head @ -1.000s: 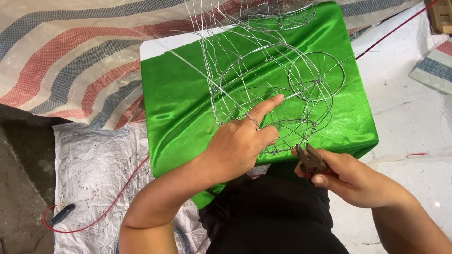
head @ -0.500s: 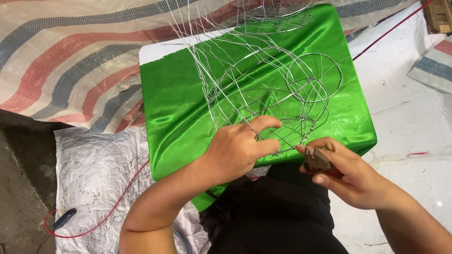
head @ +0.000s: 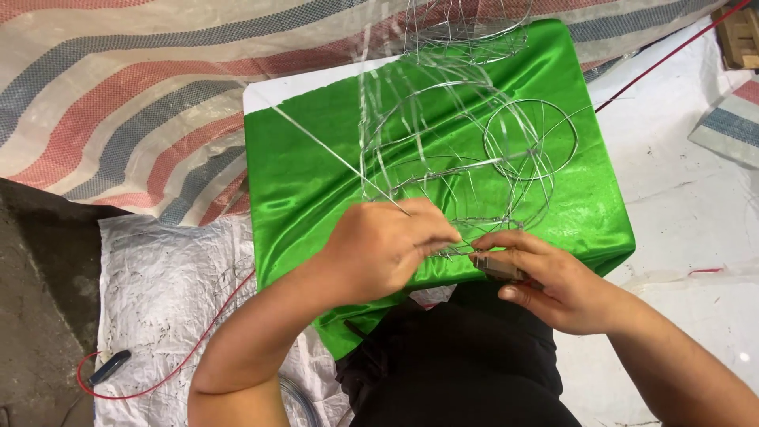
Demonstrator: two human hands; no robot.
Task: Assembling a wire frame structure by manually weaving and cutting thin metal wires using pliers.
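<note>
My left hand [head: 391,249] pinches the wire frame [head: 466,158] on the green cloth [head: 308,174]; right hand [head: 545,277] grips pliers [head: 498,269], I think, right beside it.

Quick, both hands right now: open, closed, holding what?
Left hand: closed, pinching the wire frame.
Right hand: closed around a small tool, at the frame's near edge.

You have even, bright daylight across the whole view, with no single hard source evident. Shadows are soft and short; the only dark zone is the bare ground [head: 39,316] at lower left. The green satin cloth [head: 316,182] throws white glare along its folds. The wire frame [head: 474,158] reads thin and pale against it. Focus is acceptable; your left hand [head: 387,249] shows slight motion softness.
</note>
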